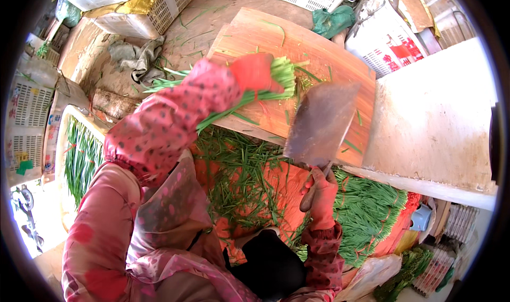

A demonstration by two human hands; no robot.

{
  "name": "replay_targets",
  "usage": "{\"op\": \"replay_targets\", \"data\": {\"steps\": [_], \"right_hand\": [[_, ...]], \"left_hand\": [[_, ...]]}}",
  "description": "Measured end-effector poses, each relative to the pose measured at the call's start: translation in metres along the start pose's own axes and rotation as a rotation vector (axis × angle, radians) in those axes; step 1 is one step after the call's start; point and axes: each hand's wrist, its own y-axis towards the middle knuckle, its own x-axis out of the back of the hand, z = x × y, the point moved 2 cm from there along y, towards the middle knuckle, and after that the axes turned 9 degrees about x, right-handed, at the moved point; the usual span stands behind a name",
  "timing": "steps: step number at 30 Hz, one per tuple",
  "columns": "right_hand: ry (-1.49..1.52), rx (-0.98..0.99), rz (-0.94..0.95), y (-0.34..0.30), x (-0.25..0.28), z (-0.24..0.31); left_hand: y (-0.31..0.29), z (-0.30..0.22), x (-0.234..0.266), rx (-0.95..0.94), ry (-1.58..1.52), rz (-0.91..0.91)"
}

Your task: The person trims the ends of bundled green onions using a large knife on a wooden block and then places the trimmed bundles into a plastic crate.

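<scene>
My left hand [254, 74], in a red-orange glove, presses on a bunch of garlic chives [285, 78] lying on the wooden board [247, 34]. The pale cut ends stick out on the right of the hand; the green leaves trail left under my forearm. A red tie shows around the bunch. My right hand [323, 193], also gloved, grips the handle of a cleaver [324, 124]. Its broad, stained blade lies over the board's right part, to the right of the cut ends; I cannot tell if it touches the wood. Chopped bits [305, 82] lie beside the ends.
Loose green trimmings [241, 169] cover an orange sheet [281, 182] below the board. Tied chive bunches [366, 214] are piled at the right, with more in a crate [82, 148] at the left. A white-topped surface [433, 121] adjoins the board; white crates [154, 15] stand behind.
</scene>
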Motion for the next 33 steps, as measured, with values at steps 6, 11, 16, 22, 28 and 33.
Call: {"op": "replay_targets", "data": {"steps": [6, 11, 16, 22, 28, 33], "right_hand": [[-0.206, 0.279, -0.104, -0.020, -0.009, 0.054], [-0.393, 0.224, -0.130, -0.044, -0.024, 0.070], [-0.717, 0.457, -0.049, -0.040, -0.009, 0.037], [-0.762, 0.411, 0.030, -0.029, -0.014, 0.022], [-0.768, 0.214, 0.117, -0.021, -0.029, 0.053], [-0.891, 0.254, 0.268, 0.005, -0.041, 0.073]], "left_hand": [[-0.055, -0.031, -0.054, -0.214, 0.345, -0.461], [-0.050, -0.043, -0.045, -0.049, 0.386, -0.215], [-0.035, -0.043, -0.047, -0.011, 0.361, -0.180], [-0.034, -0.040, -0.048, -0.059, 0.310, -0.168], [-0.026, -0.036, -0.055, -0.037, 0.298, -0.126], [-0.027, -0.045, -0.049, 0.026, 0.295, -0.120]]}}
